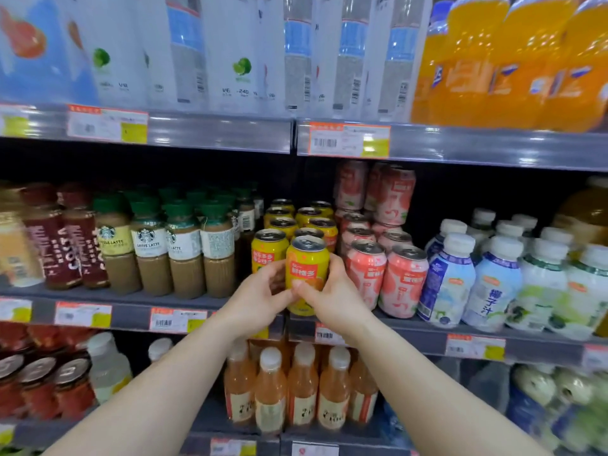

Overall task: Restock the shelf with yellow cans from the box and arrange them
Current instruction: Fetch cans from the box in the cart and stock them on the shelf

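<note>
A yellow can point(306, 271) with a red label stands upright at the front edge of the middle shelf point(411, 330). My left hand point(260, 297) grips its left side and my right hand point(332, 294) grips its right side, thumbs meeting low on its front. Another yellow can point(268, 250) stands just left and behind it, touching or nearly so. Several more yellow cans point(296, 218) line up in two rows toward the back of the shelf. The box is out of view.
Pink cans point(385, 271) stand right of the yellow ones, some stacked. Coffee bottles point(184, 251) stand to the left and white-capped bottles point(493, 278) farther right. Orange juice bottles point(302, 386) fill the shelf below; tall bottles fill the shelf above.
</note>
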Action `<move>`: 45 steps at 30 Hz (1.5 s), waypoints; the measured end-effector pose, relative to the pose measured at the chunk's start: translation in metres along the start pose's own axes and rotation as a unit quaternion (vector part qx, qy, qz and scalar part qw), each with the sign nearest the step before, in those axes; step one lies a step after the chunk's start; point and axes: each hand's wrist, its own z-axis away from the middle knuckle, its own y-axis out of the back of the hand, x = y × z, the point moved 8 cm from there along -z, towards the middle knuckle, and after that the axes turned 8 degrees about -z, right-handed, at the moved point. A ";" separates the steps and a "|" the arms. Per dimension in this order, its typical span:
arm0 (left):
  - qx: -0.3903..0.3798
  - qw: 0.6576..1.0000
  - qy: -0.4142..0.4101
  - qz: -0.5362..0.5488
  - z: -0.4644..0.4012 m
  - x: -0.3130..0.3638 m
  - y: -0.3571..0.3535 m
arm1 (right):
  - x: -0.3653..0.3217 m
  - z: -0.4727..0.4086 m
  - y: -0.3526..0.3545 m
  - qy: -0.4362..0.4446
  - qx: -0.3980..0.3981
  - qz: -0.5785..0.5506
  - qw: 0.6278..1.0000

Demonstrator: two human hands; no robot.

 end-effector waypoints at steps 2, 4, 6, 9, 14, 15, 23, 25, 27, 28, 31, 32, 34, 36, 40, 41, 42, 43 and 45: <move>-0.017 1.000 -0.005 -0.003 -0.003 0.002 0.001 | 0.002 -0.001 -0.004 -0.009 0.002 -0.026 1.000; -0.028 0.999 -0.003 -0.024 -0.006 0.002 0.001 | 0.006 -0.004 -0.006 -0.015 0.008 -0.038 0.999; -0.027 0.998 -0.004 -0.061 -0.009 -0.002 0.003 | 0.010 -0.005 -0.007 -0.021 0.012 -0.039 0.999; -0.029 0.994 -0.004 -0.108 -0.012 -0.006 0.006 | 0.015 -0.007 -0.007 -0.024 0.027 -0.033 0.999; -0.026 0.989 -0.011 -0.142 -0.018 -0.009 0.010 | 0.014 -0.014 -0.011 -0.021 0.032 -0.018 0.999; -0.021 0.989 -0.007 -0.143 -0.018 -0.010 0.011 | 0.013 -0.015 -0.012 -0.020 0.031 -0.017 0.999; 0.015 0.990 0.004 -0.141 -0.014 -0.018 0.018 | 0.010 -0.027 -0.020 -0.008 0.024 -0.029 0.999; 0.019 0.989 0.018 -0.145 -0.011 -0.022 0.022 | 0.010 -0.030 -0.023 -0.012 0.020 -0.040 0.999; 0.029 0.987 0.027 -0.153 -0.008 -0.024 0.028 | 0.014 -0.032 -0.023 -0.024 0.022 -0.065 0.997; 0.036 0.987 0.030 -0.155 -0.007 -0.025 0.032 | 0.016 -0.033 -0.023 -0.031 0.025 -0.089 0.995; 0.053 0.986 0.035 -0.152 -0.003 -0.027 0.041 | 0.018 -0.036 -0.021 -0.061 0.040 -0.172 0.982; 0.052 0.986 0.035 -0.154 -0.001 -0.027 0.042 | 0.020 -0.038 -0.020 -0.078 0.047 -0.188 0.978; 0.041 0.986 0.036 -0.160 0.000 -0.029 0.041 | 0.023 -0.043 -0.020 -0.101 0.054 -0.202 0.973; 0.026 0.985 0.037 -0.165 0.000 -0.030 0.038 | 0.024 -0.045 -0.024 -0.100 0.034 -0.206 0.973; 0.010 0.985 0.040 -0.167 0.000 -0.032 0.033 | 0.021 -0.041 -0.027 -0.067 -0.002 -0.185 0.980; 0.009 0.985 0.039 -0.168 0.000 -0.033 0.032 | 0.021 -0.041 -0.026 -0.060 -0.002 -0.163 0.985; 0.009 0.985 0.038 -0.169 -0.001 -0.033 0.032 | 0.022 -0.040 -0.024 -0.057 0.001 -0.136 0.989; 0.009 0.985 0.038 -0.169 -0.001 -0.032 0.031 | 0.024 -0.040 -0.023 -0.059 0.006 -0.109 0.992; 0.012 0.985 0.038 -0.167 -0.001 -0.032 0.031 | 0.028 -0.041 -0.022 -0.067 0.013 -0.071 0.995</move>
